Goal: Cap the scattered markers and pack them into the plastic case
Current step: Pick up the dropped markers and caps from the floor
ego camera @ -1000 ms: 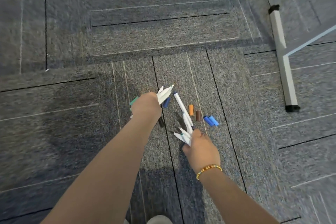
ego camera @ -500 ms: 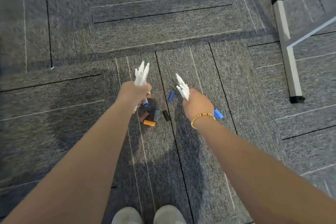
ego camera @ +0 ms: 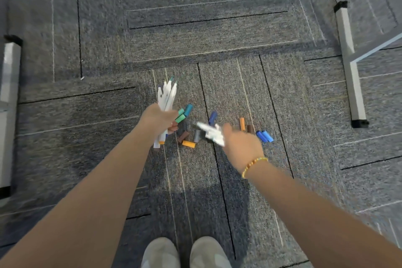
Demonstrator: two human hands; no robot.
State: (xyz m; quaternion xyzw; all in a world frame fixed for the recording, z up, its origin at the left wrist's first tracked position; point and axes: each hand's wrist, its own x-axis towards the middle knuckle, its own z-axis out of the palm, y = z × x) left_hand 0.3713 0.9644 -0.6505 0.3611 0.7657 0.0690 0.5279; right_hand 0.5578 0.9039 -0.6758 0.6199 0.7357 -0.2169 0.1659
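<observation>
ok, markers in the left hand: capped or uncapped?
Uncapped at the top ends: the bundle of markers in the left hand shows bare tapered tips, and loose caps lie on the carpet below.

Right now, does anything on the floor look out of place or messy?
Yes. Loose marker caps lie scattered on the carpet between the hands, off their pens. The left hand and right hand each grip a bundle of uncapped markers. No case is in view.

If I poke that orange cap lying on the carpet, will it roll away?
Probably only a little. The orange cap looks round and lies on its side, so it could roll, but the carpet looks rough and should slow it. It looks small, so likely light.
</observation>
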